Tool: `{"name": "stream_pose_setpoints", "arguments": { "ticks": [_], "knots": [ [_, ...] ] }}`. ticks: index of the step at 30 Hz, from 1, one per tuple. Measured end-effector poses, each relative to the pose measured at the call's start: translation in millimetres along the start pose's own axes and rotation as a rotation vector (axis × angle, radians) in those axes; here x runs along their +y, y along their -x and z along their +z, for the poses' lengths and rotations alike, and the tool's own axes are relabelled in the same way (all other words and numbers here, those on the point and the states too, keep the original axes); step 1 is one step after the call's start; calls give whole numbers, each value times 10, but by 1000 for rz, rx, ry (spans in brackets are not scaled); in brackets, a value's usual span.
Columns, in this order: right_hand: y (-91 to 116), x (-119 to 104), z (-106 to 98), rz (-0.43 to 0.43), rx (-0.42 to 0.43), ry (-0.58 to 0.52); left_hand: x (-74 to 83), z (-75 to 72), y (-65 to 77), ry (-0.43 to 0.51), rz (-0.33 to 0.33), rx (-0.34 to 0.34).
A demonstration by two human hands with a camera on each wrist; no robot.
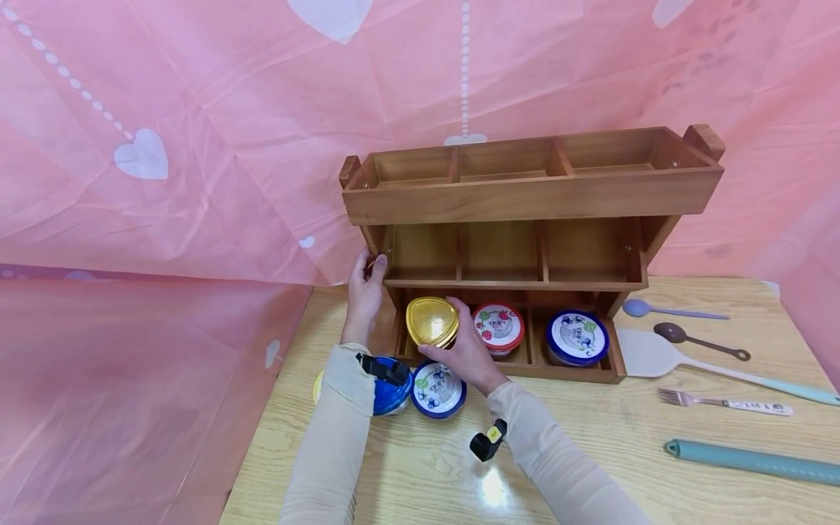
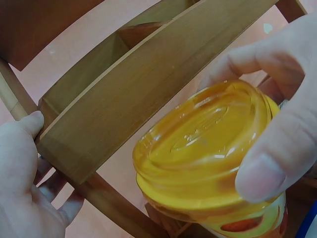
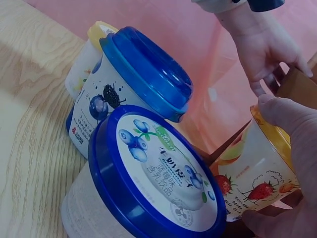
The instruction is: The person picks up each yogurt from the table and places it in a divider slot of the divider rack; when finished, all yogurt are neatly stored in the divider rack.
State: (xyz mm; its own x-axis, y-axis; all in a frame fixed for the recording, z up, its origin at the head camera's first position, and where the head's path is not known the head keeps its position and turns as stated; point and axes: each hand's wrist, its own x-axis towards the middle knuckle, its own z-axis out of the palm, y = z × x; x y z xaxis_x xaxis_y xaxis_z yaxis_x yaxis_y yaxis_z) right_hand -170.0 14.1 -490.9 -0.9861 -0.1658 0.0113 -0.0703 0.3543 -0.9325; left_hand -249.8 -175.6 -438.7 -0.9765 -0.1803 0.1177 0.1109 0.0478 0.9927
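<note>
My right hand (image 1: 467, 351) grips a cup with a clear yellow lid (image 1: 432, 321) at the left compartment of the bottom tier of a wooden three-tier rack (image 1: 525, 198). In the right wrist view strawberries are printed on this cup's side (image 3: 257, 181); whether its base touches the rack is hidden. My left hand (image 1: 364, 300) holds the left end of the middle tier, its thumb on the tier's corner and its fingers behind. In the bottom tier, a red-rimmed cup (image 1: 498, 328) sits in the middle compartment and a blue-rimmed cup (image 1: 577, 337) in the right one.
Before the rack stand a blue-lidded cup (image 3: 148, 69), a blueberry cup (image 1: 438, 390) and a partly hidden yellow-rimmed cup (image 3: 81, 64). On the table's right lie a blue spoon (image 1: 635, 308), a brown spoon (image 1: 671, 333), a spatula (image 1: 650, 354), a fork (image 1: 682, 397) and a teal stick (image 1: 748, 458).
</note>
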Motion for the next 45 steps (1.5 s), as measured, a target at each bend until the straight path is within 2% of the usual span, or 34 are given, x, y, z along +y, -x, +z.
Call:
{"name": "stream_pose_setpoints", "arguments": {
  "ticks": [5, 25, 33, 40, 45],
  "knots": [
    [-41, 11, 24, -2, 4, 33, -8, 1, -16, -4, 22, 5],
    [-163, 74, 92, 39, -36, 80, 34, -12, 16, -44, -3, -1],
    [-200, 162, 122, 58, -48, 108, 36, -6, 9, -27, -2, 0],
    [-201, 224, 164, 85, -72, 118, 29, -10, 29, -50, -42, -13],
    [-206, 217, 177, 91, -83, 117, 26, -12, 28, -43, -40, -12]
  ]
}}
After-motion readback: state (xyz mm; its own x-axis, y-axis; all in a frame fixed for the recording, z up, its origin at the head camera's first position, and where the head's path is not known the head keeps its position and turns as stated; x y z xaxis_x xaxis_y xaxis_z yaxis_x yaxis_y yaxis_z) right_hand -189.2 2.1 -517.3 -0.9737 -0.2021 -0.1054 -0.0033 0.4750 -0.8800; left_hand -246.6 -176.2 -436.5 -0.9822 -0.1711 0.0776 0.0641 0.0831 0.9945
